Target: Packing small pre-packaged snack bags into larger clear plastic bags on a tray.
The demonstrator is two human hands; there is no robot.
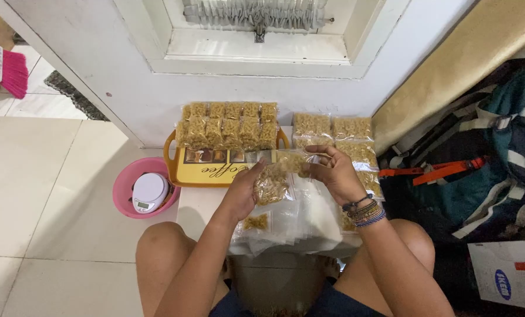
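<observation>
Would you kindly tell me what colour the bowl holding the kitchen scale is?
The bowl is pink, seen in the head view.

Left hand and right hand are pinching a clear glossy plastic bag, its film crinkling between the fingertips; the dry yellow snack inside is looking rough and matt. Under the fingers, thin clear plastic bags are lying in a shiny stack. Past the fingertips a glossy plastic tray is gleaming. Cord and bead bracelets are circling the right wrist.
</observation>
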